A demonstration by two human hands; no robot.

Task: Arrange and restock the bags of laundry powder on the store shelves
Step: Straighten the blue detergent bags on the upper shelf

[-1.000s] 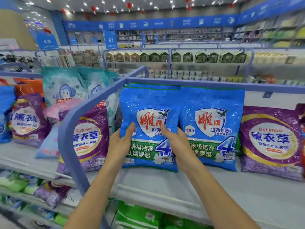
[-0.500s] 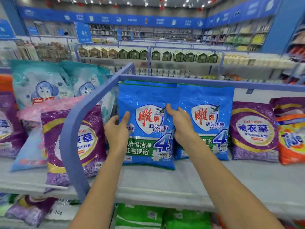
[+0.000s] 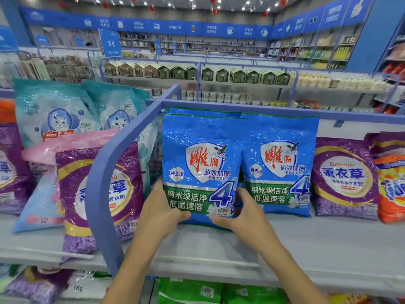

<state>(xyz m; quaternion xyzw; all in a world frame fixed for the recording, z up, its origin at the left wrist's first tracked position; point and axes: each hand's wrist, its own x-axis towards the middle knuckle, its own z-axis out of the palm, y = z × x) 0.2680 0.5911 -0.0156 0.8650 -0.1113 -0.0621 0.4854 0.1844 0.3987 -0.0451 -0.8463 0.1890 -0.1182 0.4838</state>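
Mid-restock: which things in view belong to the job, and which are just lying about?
In the job: front blue bag, gripped at its lower edges by the left hand and right hand; second blue bag beside it; purple bag and orange bag further right; shelf.
Just there: house-shaped boxes on the aisle behind; blue sign.

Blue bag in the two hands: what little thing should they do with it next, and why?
Probably push the front blue bag a little back until it lines up with the second blue bag beside it, then let go. The left hand and right hand grip its lower corners, and its bottom edge sits nearer the front of the shelf than its neighbour's.
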